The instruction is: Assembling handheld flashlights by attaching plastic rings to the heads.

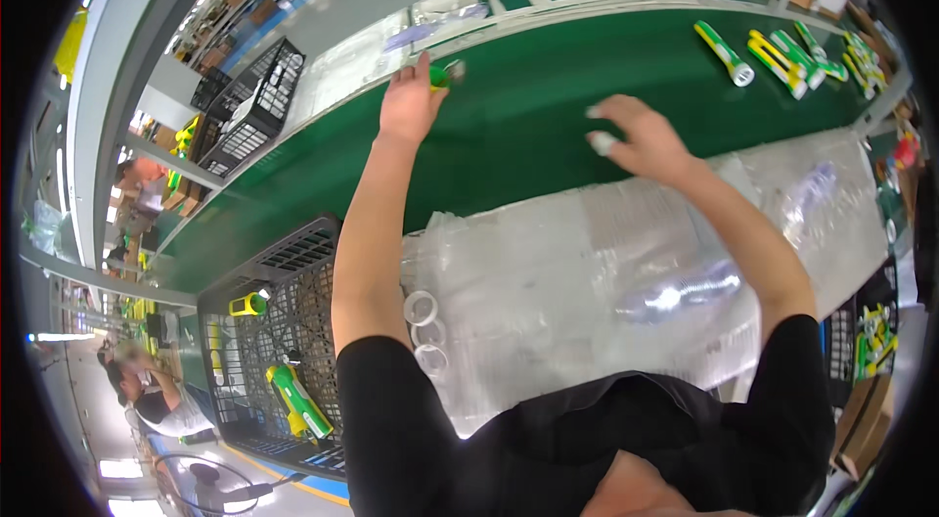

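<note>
My left hand [409, 108] reaches over the far side of the green conveyor belt [518, 135], closed around a short green-and-yellow flashlight part [438, 78]. A blurred shiny bit shows at the far end of that part, too smeared to identify. Over the belt's middle, my right hand [644, 141] hangs with thumb and fingers apart and nothing between them; white covers sit on its thumb and a fingertip. Farther right on the belt lies a green-and-yellow flashlight [724, 54], beside a group of similar flashlights [778, 64].
A black plastic crate [313, 248] at the left holds a few flashlight pieces. White rings [421, 308] lie on the plastic-covered ledge [548, 292] in front of me. Metal posts frame the bench, and another crate [256, 101] stands beyond the belt. A co-worker [161, 385] sits at far left.
</note>
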Available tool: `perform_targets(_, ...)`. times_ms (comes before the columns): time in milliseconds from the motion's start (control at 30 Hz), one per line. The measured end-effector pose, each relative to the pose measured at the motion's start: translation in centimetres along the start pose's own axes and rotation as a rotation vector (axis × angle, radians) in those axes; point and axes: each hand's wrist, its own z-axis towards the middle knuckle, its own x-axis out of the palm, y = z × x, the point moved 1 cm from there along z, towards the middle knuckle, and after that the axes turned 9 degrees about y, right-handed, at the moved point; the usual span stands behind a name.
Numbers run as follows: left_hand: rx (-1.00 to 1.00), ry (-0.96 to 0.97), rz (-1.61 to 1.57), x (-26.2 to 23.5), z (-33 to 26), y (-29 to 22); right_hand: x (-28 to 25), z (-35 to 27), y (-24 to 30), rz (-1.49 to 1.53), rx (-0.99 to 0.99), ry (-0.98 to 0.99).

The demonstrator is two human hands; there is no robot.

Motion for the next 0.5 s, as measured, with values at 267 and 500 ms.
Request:
perform_targets(267,0.008,-0.106,-1.526,-10.9,-10.9,-22.4,-3.7,-5.6,9.3,0.317,0.278,0.073)
perform_targets(500,0.286,0.476,-1.865,-10.8,-20.4,-26.1,-3.3,-18.9,15.5,0.601,0.203,0.438)
